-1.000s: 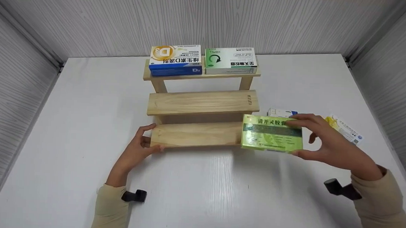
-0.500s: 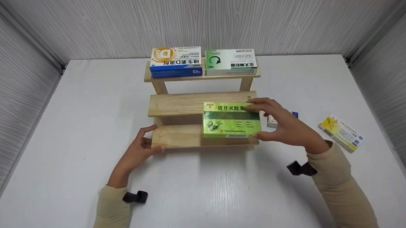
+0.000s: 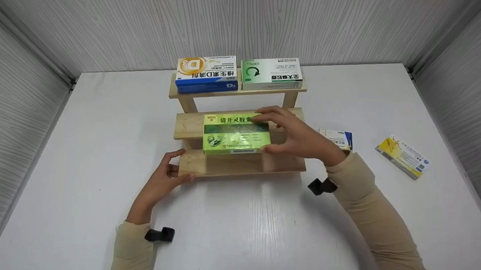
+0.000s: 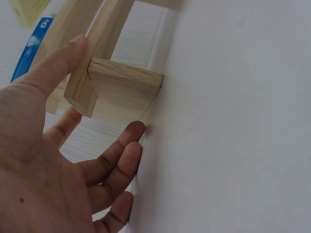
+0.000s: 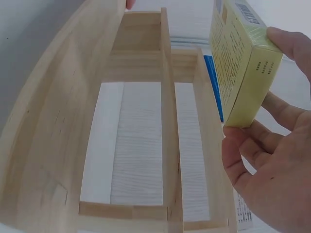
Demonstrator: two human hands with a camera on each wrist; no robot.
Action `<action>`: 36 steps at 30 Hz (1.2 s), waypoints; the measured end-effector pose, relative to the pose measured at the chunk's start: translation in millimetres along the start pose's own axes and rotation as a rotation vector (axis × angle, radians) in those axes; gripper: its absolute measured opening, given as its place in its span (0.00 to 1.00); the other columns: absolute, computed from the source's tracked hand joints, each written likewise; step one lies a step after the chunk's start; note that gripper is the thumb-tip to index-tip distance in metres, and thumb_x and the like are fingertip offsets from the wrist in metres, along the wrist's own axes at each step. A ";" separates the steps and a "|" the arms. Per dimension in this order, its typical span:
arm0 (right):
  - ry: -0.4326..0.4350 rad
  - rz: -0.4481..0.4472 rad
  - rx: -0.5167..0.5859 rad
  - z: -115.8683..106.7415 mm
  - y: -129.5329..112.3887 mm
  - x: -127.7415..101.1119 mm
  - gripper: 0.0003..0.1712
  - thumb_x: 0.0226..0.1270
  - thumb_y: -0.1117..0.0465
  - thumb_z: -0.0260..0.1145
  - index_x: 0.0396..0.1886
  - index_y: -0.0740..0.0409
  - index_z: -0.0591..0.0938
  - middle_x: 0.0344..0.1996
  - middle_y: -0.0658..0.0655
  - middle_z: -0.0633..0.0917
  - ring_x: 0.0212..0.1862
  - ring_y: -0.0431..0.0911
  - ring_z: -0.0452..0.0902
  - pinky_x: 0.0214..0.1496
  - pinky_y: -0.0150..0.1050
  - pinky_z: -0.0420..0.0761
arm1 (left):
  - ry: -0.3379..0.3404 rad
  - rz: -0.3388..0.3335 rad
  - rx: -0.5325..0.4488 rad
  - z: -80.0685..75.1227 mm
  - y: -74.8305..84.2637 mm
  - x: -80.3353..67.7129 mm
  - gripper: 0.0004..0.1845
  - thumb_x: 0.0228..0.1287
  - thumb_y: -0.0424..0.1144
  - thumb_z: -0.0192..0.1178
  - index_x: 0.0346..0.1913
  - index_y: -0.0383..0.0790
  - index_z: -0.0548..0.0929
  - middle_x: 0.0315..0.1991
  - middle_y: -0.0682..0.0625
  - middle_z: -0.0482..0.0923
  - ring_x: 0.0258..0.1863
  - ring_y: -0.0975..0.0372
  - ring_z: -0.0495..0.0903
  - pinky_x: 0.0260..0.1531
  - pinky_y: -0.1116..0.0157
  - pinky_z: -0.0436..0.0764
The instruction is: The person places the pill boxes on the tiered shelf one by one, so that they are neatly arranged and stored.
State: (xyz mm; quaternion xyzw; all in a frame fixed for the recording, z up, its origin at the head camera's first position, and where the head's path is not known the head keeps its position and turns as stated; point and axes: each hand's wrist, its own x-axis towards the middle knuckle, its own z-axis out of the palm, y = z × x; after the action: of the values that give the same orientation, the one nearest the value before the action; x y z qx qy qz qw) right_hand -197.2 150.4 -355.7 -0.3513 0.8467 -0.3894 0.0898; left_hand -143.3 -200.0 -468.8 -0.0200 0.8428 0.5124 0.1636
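Observation:
My right hand [image 3: 301, 139] grips the right end of a green medicine box [image 3: 234, 136], fingers on its far edge and thumb on its near edge. The box is raised over the left half of a three-tier wooden rack [image 3: 284, 163], overlapping the middle and lowest shelves in the head view. From the right wrist the box [image 5: 238, 68] appears tilted above the shelf boards. My left hand [image 3: 159, 184] holds the left end of the lowest shelf between thumb and index finger; the other fingers [image 4: 114, 170] curl loosely beside the rack's leg.
On the top shelf lie a blue-and-white vitamin D box [image 3: 206, 74] and a green-and-white medicine box [image 3: 272, 73]. Right of the rack, a small white-and-blue box [image 3: 334, 136] and a yellow-and-white box [image 3: 404, 156] lie on the white table [image 3: 240, 232]. Grey wood-grain walls enclose three sides.
My right hand has carried the green box leftward and somewhat away from me, from beside the rack's right end to over its left half. The left hand has kept its grip on the shelf.

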 end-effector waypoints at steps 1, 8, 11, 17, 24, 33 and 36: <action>0.001 0.000 0.000 2.0 -0.9 4.3 0.35 0.54 0.54 0.70 0.63 0.48 0.70 0.65 0.52 0.65 0.67 0.47 0.57 0.64 0.51 0.64 | 0.000 0.001 0.001 -0.3 -0.1 -0.4 0.44 0.51 0.51 0.68 0.69 0.57 0.56 0.49 0.39 0.72 0.46 0.56 0.74 0.42 0.65 0.70; 0.029 0.002 -0.043 14.9 -0.9 31.4 0.35 0.52 0.53 0.71 0.62 0.48 0.71 0.64 0.52 0.66 0.66 0.46 0.58 0.66 0.46 0.60 | -0.005 0.002 0.004 -1.1 -0.3 -0.1 0.45 0.50 0.50 0.69 0.69 0.57 0.55 0.49 0.40 0.71 0.46 0.56 0.72 0.42 0.65 0.69; 0.023 0.024 -0.064 19.2 -1.4 41.9 0.35 0.52 0.51 0.70 0.62 0.48 0.71 0.64 0.52 0.66 0.66 0.46 0.58 0.68 0.44 0.58 | -0.009 0.005 0.006 -1.3 -0.4 -0.3 0.45 0.49 0.50 0.69 0.69 0.58 0.55 0.48 0.39 0.72 0.46 0.56 0.73 0.42 0.65 0.70; -0.008 0.066 -0.095 25.9 -0.4 62.6 0.35 0.51 0.47 0.70 0.60 0.47 0.72 0.64 0.52 0.66 0.66 0.46 0.58 0.69 0.43 0.57 | -0.006 0.003 0.009 -1.0 -0.4 -1.2 0.45 0.50 0.51 0.69 0.68 0.59 0.55 0.47 0.39 0.73 0.45 0.56 0.74 0.42 0.65 0.70; -0.021 0.069 -0.103 32.8 7.4 81.8 0.34 0.51 0.47 0.69 0.59 0.46 0.72 0.63 0.51 0.67 0.66 0.46 0.58 0.68 0.43 0.56 | -0.006 0.017 -0.008 0.5 -1.7 -0.7 0.44 0.50 0.49 0.69 0.68 0.59 0.55 0.47 0.39 0.73 0.43 0.57 0.74 0.41 0.64 0.70; -0.047 0.075 -0.142 38.6 8.0 89.5 0.36 0.51 0.46 0.69 0.61 0.47 0.71 0.65 0.53 0.65 0.66 0.48 0.58 0.67 0.48 0.54 | 0.007 0.015 0.022 -0.8 -1.3 0.9 0.44 0.49 0.52 0.69 0.68 0.59 0.56 0.47 0.39 0.74 0.44 0.57 0.74 0.41 0.65 0.70; -0.065 0.097 -0.153 40.4 7.9 89.8 0.36 0.52 0.46 0.68 0.62 0.46 0.69 0.67 0.53 0.63 0.68 0.49 0.56 0.67 0.51 0.52 | -0.001 0.023 0.012 -1.7 -2.2 0.6 0.43 0.50 0.50 0.69 0.68 0.58 0.56 0.47 0.39 0.73 0.43 0.57 0.74 0.41 0.65 0.70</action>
State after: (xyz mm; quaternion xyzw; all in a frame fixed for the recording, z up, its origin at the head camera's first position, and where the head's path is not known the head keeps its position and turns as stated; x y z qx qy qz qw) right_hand -250.3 70.1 -378.1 -0.3281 0.8866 -0.3073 0.1089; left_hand -143.9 -202.5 -470.2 -0.0091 0.8459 0.5091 0.1585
